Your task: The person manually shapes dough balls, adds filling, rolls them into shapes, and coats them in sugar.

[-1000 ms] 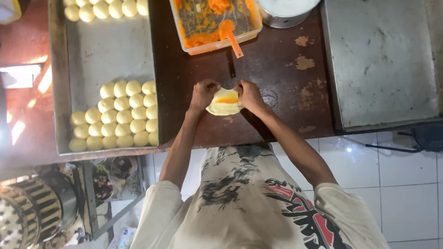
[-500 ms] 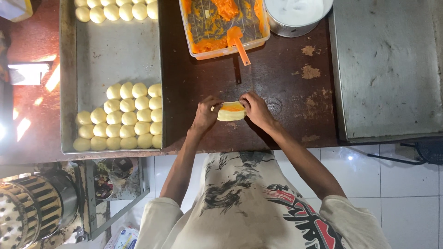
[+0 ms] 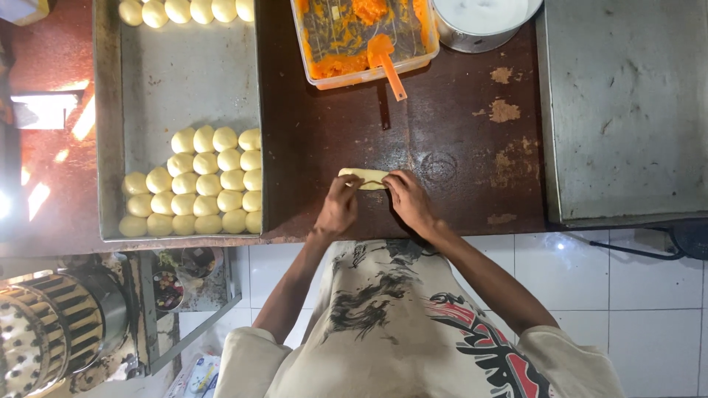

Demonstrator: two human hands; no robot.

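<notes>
step in hand: rolling a filled piece of dough (image 3: 363, 177) into a short log on the dark brown worktop (image 3: 457, 158), as it looks from above.
landmark: the dough piece, lying flat on the worktop just past the person's fingertips, long side across.
left hand (image 3: 339, 206): fingers curled down onto the near left edge of the dough piece, touching it; a light pinch and not a full grasp, thumb hidden beneath.
right hand (image 3: 408, 197): fingers bent over the right end of the dough piece, pressing on it; hand not closed round it, palm off the worktop as far as one can tell.
metal tray (image 3: 184, 81): left of the dough piece, well apart; holds rows of pale dough balls (image 3: 210, 184) packed toward its near right corner, more along its far edge.
plastic tub (image 3: 428, 46): beyond the dough piece, with orange filling and an orange spatula (image 3: 385, 63) whose handle points back toward it.
metal bowl (image 3: 483, 22): beyond and right of the dough piece, white contents.
steel sheet (image 3: 627, 110): right of the dough piece, well apart.
doing it well: probably keep both hands' pressure even so the roll stays one thickness, tuck the ends so no filling squeezes out, and finish with the seam underneath.
</notes>
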